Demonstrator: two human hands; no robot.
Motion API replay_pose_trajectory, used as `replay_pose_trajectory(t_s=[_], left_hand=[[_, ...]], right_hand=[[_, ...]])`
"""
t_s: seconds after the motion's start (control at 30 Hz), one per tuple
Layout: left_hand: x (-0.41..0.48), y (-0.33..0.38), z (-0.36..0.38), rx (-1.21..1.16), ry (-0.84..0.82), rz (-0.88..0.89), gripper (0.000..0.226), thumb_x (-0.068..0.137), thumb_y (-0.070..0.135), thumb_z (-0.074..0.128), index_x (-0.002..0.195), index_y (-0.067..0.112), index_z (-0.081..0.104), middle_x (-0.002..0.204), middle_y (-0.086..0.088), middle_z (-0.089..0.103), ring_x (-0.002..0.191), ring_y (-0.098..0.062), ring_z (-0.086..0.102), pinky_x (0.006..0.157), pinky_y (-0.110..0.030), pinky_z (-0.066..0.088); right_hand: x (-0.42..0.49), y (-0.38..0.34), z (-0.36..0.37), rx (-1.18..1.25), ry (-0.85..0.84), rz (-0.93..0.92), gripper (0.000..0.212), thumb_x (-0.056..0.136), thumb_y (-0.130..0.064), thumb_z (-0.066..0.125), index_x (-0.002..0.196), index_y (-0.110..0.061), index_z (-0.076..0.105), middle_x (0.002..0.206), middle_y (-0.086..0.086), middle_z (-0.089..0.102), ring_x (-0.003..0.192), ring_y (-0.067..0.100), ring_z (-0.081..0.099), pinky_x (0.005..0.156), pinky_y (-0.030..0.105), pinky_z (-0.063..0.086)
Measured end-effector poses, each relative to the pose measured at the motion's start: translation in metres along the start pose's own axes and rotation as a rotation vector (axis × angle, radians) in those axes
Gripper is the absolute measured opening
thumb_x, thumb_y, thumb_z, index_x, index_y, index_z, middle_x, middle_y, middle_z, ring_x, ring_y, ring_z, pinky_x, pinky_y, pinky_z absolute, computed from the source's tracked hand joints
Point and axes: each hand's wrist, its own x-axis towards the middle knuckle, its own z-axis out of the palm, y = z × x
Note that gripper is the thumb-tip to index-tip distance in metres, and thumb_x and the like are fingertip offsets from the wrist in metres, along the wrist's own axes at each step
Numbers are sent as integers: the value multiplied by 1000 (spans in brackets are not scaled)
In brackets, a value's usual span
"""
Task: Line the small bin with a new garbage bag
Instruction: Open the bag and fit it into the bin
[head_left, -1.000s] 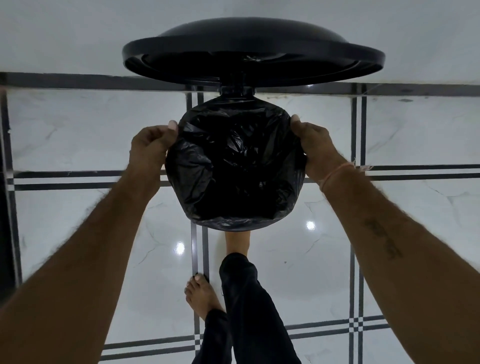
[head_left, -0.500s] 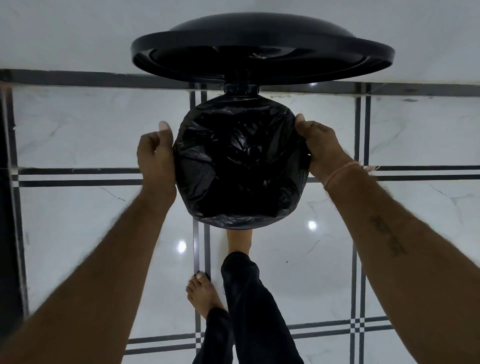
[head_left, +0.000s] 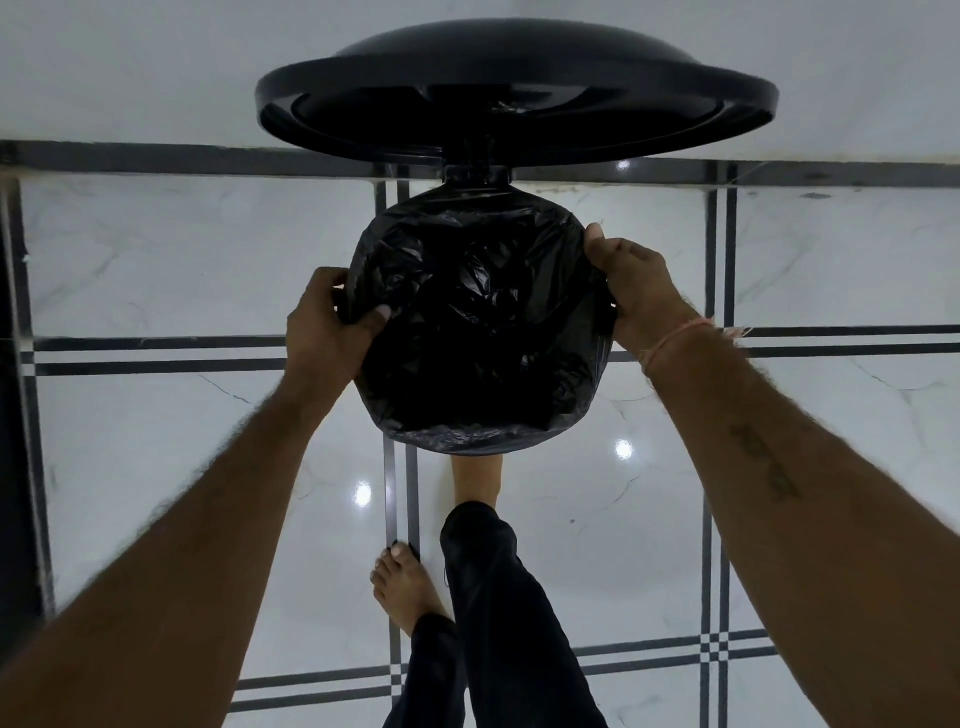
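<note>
Gripping the black garbage bag (head_left: 478, 322) at its left edge, your L hand (head_left: 324, 327) has the thumb curled over onto the plastic, w/ the fingers tucked round the outside. Your R hand (head_left: 634, 291) holds the bag at the right edge, thumb up near the top; its fingers are hidden under the edge. The bag sits inside the small bin (head_left: 475, 176), folded over the rim all round. The round black lid (head_left: 514, 93) stands open at the back, by the wall (head_left: 156, 62). A pink thread (head_left: 675, 338) is round your R wrist. One bare foot (head_left: 475, 480) pokes under the bin's front. The other foot (head_left: 402, 587) is further back on the shiny white floor tiles (head_left: 156, 260).
</note>
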Motion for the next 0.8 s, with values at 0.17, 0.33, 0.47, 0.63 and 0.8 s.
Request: replay_pose_trajectory(t_s=[0.17,0.33,0.47,0.63,0.8], left_hand=[[11,13,-5,-293,13,-19,32,100,45,59,78,24,68,69,12,64,70,-11,64,62,-24,50],[37,30,-10,-490,-22,-355,33,101,38,64,74,19,71,61,8,69,60,-12,66,60,-25,56],[46,39,-13,-493,-143,-372,33,101,47,61,89,18,72,77,5,74,69,-15,72,61,-26,57],[71,69,-8,-518,-229,-387,21,90,31,77,98,11,75,81,-3,76,66,-17,74,64,-27,60],[93,70,-7,-414,-353,-506,16,92,32,74,82,20,73,82,-1,74,67,-16,71,70,-31,61]], right_hand=[[1,-1,0,-3,-19,11,31,99,-35,70,82,-9,66,70,-1,70,62,13,72,66,33,65],[6,-6,-5,-11,-82,100,34,99,-39,69,105,-6,74,89,3,77,84,24,78,66,37,65],[18,-8,-10,-101,-142,131,26,101,-40,63,97,-16,73,90,-2,70,88,20,68,74,34,57],[32,-30,1,-206,-263,68,24,95,-43,69,92,-20,72,78,-7,70,77,13,67,77,31,56],[55,-44,24,-213,-298,135,18,95,-28,73,88,-12,72,77,3,78,69,16,75,74,31,63]])
